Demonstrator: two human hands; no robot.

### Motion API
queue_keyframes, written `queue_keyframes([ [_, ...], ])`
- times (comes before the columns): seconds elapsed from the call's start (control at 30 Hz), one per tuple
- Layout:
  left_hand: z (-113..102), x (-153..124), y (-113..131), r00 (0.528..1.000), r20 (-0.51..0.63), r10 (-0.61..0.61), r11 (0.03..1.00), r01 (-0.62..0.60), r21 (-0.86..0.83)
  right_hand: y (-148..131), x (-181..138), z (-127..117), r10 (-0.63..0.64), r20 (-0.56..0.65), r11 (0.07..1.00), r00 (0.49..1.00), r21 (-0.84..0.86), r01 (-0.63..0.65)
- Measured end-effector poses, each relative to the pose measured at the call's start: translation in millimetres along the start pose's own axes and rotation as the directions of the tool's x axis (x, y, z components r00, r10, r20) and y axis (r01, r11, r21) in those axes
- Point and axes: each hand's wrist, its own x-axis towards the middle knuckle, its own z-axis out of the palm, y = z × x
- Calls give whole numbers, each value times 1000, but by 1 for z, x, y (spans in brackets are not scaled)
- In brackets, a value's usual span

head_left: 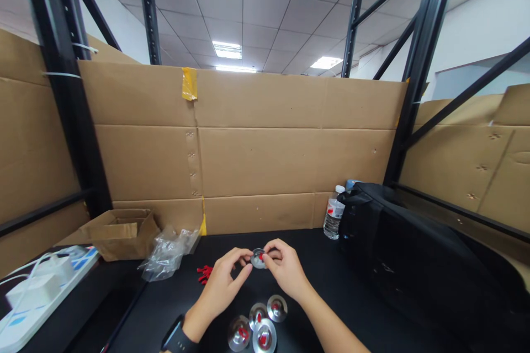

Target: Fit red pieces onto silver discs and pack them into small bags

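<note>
A small round metal disc [257, 261], shiny and shallow like a lid, is held above the black table between my two hands. At its left edge, the thumb and fingertips of my left hand [226, 281] are closed on the rim. My right hand [286, 269] pinches at its right side, where a bit of red shows by the fingertips. Closer to me lie several similar discs [276, 308] with red pieces at their centres. Left of my left hand sits a small heap of red pieces [204, 274], partly hidden by that hand.
A cardboard box [120, 234] and a clear plastic bag [168, 253] stand at the left, near a white power strip [49, 292] with plugs. On the right are a water bottle [333, 214] and a large black bag [414, 265]. Cardboard walls [256, 160] close off the back.
</note>
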Motion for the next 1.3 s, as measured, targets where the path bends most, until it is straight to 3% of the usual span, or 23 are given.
queue_keyframes([
  [0.13,7,-3,3,997,-1,83,994,-82,72,-4,-7,10,26,61,991,998,128,-33],
  [0.3,5,-2,4,996,21,84,996,-85,42,-5,-11,15,25,142,981,990,187,-52],
  [0.77,2,-1,7,992,19,129,992,-128,-7,-4,-13,20,13,73,989,997,144,-23],
  [0.9,-13,4,-5,995,-4,97,991,-97,90,-8,-6,6,-100,10,989,995,-106,100],
  [1.0,-35,6,-26,999,-1,53,977,-51,205,-9,3,-16,-158,46,918,986,-361,164],
  [1.17,-70,4,-68,993,79,-87,930,52,365,5,16,-59,6,76,788,997,-614,42],
  [1.3,-78,0,-87,973,149,-174,917,105,385,15,18,-81,190,83,680,978,-730,-70],
])
